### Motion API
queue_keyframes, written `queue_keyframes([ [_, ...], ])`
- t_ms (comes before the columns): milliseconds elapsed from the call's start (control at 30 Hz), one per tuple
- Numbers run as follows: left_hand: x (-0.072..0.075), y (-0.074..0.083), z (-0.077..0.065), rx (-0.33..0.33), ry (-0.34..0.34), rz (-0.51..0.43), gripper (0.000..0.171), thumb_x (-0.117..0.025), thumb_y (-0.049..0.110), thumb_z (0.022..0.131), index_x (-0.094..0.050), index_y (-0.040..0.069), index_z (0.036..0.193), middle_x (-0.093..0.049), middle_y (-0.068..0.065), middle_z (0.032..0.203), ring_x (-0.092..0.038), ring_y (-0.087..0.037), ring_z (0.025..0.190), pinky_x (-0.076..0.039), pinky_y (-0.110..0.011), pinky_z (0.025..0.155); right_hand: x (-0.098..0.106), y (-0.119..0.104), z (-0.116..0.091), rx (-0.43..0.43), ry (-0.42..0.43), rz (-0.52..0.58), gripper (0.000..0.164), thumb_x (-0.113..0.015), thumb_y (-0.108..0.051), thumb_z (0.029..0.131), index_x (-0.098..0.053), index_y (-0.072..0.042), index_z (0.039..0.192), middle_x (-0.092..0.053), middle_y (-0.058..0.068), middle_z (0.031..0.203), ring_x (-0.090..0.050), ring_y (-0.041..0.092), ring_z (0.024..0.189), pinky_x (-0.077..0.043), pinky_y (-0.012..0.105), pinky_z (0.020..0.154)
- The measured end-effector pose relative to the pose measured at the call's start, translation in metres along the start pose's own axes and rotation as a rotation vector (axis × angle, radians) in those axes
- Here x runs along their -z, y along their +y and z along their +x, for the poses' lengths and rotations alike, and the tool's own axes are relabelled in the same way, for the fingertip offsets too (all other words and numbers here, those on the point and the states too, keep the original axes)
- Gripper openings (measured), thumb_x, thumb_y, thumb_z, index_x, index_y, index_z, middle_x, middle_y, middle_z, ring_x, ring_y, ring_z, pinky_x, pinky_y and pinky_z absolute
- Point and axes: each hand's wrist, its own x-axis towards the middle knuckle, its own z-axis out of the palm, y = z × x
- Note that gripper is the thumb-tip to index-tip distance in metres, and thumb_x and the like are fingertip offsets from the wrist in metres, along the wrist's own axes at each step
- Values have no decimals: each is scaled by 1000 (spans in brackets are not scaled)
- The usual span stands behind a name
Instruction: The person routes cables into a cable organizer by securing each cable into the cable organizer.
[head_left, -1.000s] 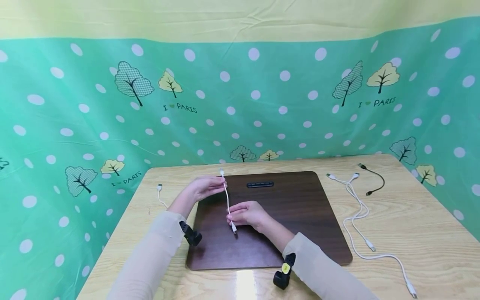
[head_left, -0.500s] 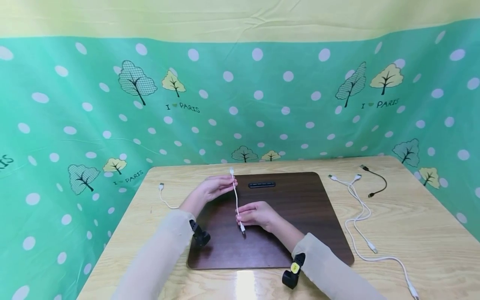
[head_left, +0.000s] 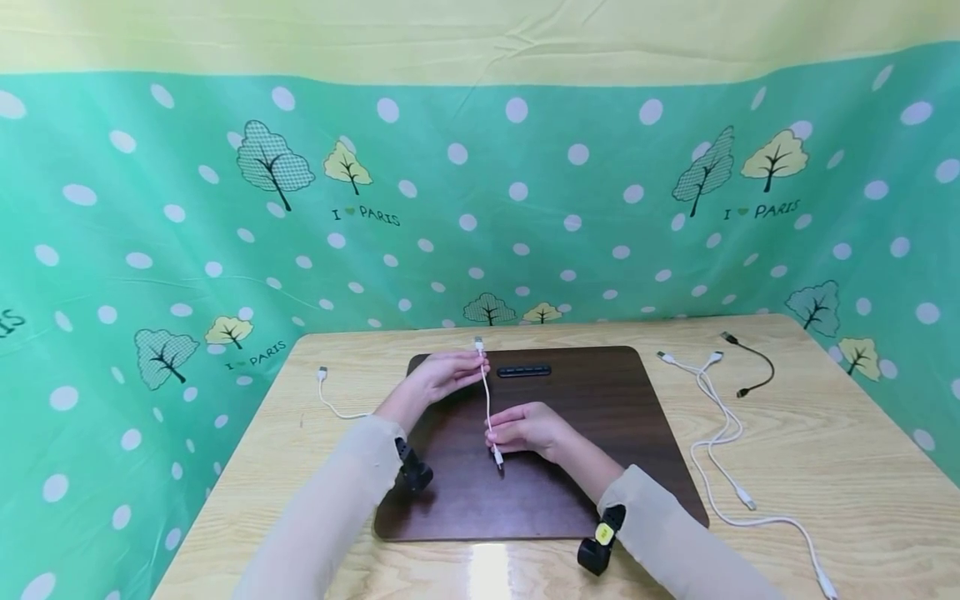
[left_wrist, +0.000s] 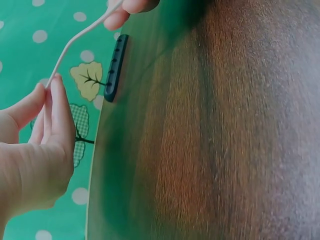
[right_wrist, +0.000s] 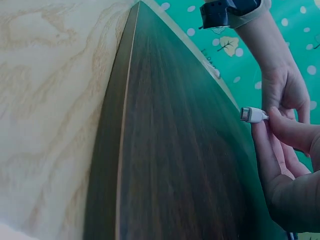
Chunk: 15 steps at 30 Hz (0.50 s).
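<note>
A short white USB cable (head_left: 488,400) is held stretched above the dark brown board (head_left: 585,492). My left hand (head_left: 448,372) pinches it near the far end, where the USB plug points away. Nearer to me, my right hand (head_left: 531,432) pinches the other end between thumb and fingers, and a small connector (right_wrist: 252,115) sticks out past the fingertips in the right wrist view. Between thumb and fingertips of the left hand (left_wrist: 42,130), the white cord runs up to the right in the left wrist view. A black cable organizer strip (head_left: 523,371) lies at the board's back edge.
Right of the board, two white cables (head_left: 723,425) lie partly crossed on the wooden table (head_left: 840,467). Behind them is a short black cable (head_left: 767,360). Another white cable (head_left: 324,392) lies at the left, partly behind the left arm. A green dotted curtain (head_left: 420,192) hangs behind the table.
Both hands have moved to the right together with the held white cable, closer to the black strip. The cable stays pinched at both ends. The other cables lie as before.
</note>
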Motion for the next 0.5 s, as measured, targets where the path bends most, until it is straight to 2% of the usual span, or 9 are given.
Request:
queue_keyframes([
  [100,-1,-1,5,0,-23,25,45,-49,-4,96,-39,-11,139,-67,-15,118,-68,-9,85,-58,-20,82,3,1,-1,-3,10,-8,38,-65,5,86,-56,16,121,-74,5,84,-71,11,78,-61,34,81],
  [267,-6,0,13,3,-26,61,47,-50,-2,96,-37,-10,141,-70,-10,108,-68,-11,92,-57,-22,88,8,1,-2,2,28,11,39,-63,7,86,-55,17,122,-74,4,84,-70,10,76,-61,32,80],
  [333,-8,1,16,5,-23,67,47,-50,-3,96,-38,-10,141,-67,-18,116,-68,-13,97,-57,-22,90,9,1,-2,11,29,25,39,-63,8,86,-54,18,123,-74,4,84,-70,10,76,-61,31,79],
  [400,-11,2,20,3,-13,61,45,-50,-4,96,-40,-10,139,-58,-25,131,-68,-13,94,-57,-22,88,9,1,-2,17,33,34,39,-62,8,86,-53,19,123,-74,4,83,-70,9,76,-61,30,79],
  [433,-12,2,22,3,-9,57,44,-50,-4,95,-41,-11,138,-53,-26,136,-69,-17,100,-57,-22,89,9,0,-2,18,35,36,39,-62,8,86,-53,19,122,-73,3,83,-70,9,76,-61,30,79],
  [500,-14,3,25,1,-9,48,44,-51,-5,95,-43,-10,137,-58,-26,130,-65,-23,112,-57,-22,89,10,0,-2,17,43,40,39,-63,8,86,-53,19,122,-73,3,83,-70,10,76,-61,30,79],
])
